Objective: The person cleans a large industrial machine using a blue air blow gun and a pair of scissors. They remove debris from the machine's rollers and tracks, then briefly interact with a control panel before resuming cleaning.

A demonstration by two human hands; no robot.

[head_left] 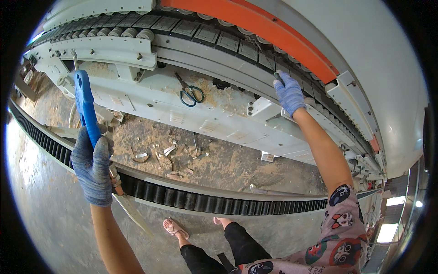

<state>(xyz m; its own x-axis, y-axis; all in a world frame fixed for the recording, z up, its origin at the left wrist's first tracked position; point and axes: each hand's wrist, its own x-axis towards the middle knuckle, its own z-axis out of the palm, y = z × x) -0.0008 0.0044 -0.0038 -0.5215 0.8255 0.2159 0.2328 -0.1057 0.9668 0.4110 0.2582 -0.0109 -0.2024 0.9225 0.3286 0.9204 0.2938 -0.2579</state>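
My left hand (92,166), in a grey-blue knit glove, is closed round a blue air blow gun (85,102) held upright. Its thin metal nozzle points up toward the machine's white side rail, and a brass-coloured fitting shows below the hand. My right hand (290,95), gloved alike, reaches out to the conveyor's dark segmented track (228,42). Its fingers are closed round a slim dark-handled tool (279,78), whose tip lies over the track; its exact kind is too small to tell. Between my hands, scissors (191,95) with teal handles lie on the machine's white ledge.
An orange guard (273,23) runs along the track's far side. A curved rail of black rollers (182,200) crosses between me and the machine. Wood scraps (169,150) and sawdust litter the floor beyond it. Sawdust also lies on the ledge.
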